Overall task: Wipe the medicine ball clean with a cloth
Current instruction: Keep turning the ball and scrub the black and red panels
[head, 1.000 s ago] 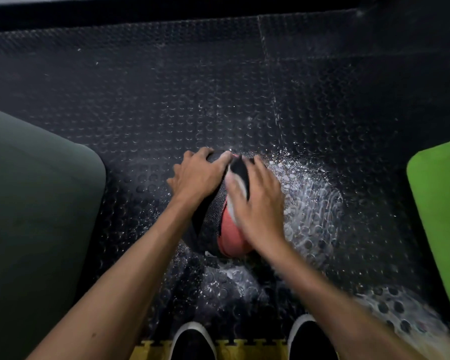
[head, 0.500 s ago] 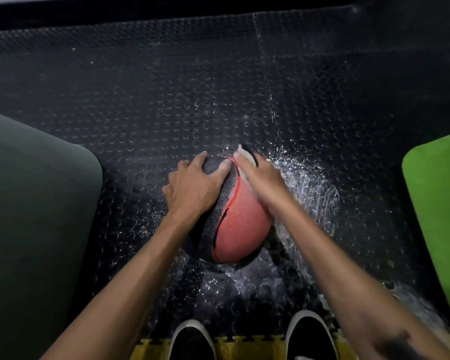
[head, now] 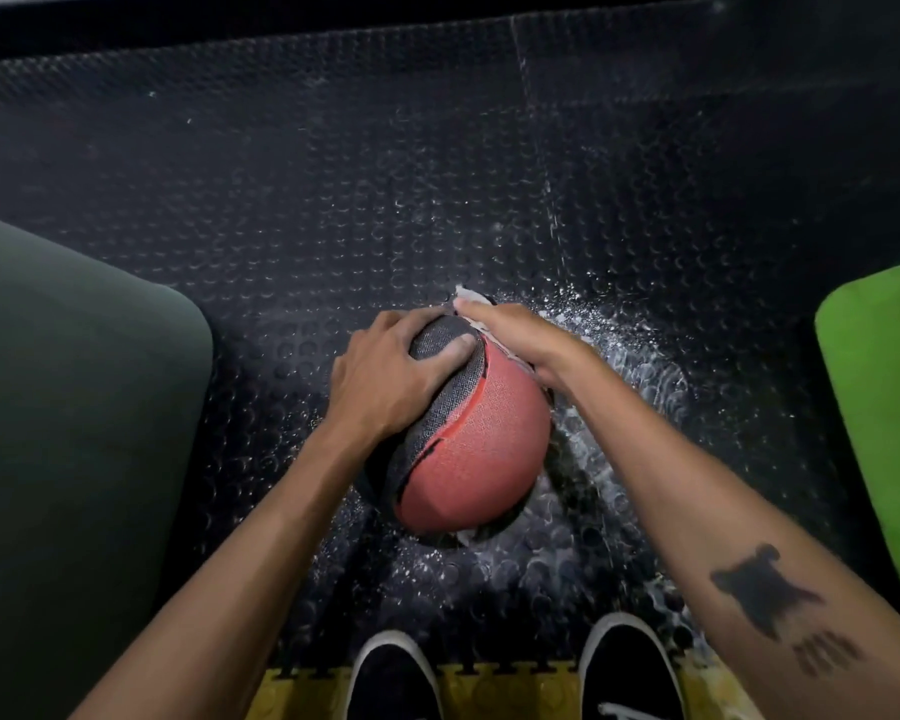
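Note:
A red and dark grey medicine ball (head: pixel 479 439) sits on the black studded floor mat (head: pixel 333 200), just in front of my feet. My left hand (head: pixel 385 376) grips its upper left side, fingers spread and curled over the grey panel. My right hand (head: pixel 520 335) lies along the ball's far right side with fingers stretched out, pressing a white cloth (head: pixel 468 294) against it. Only the cloth's edge shows, past my fingertips and under my palm.
White speckled residue (head: pixel 640 376) covers the floor right of and below the ball. A dark green mat (head: pixel 74 407) lies at the left, a bright green one (head: pixel 884 407) at the right. My black shoes (head: pixel 391 678) stand on a yellow foam edge (head: pixel 510 688).
My right hand has slid with the cloth from the ball's near top over to its far right side, uncovering the red panel. My left hand has kept its grip on the ball.

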